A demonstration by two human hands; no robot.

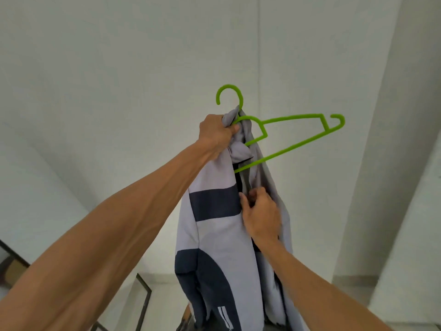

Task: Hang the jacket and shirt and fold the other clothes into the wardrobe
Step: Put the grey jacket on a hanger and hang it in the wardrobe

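A grey jacket (214,235) with dark navy panels hangs in the air in front of a white wall. My left hand (216,133) grips its collar together with the neck of a bright green plastic hanger (296,137). The hanger's left arm is inside the jacket; its right arm sticks out bare to the right. Lower down, my right hand (260,213) pinches the jacket's front edge by the zip opening.
White walls fill most of the view, with a corner column (381,163) on the right. A dark metal frame (143,304) stands at the lower left. A picture-like edge (12,256) shows at the far left.
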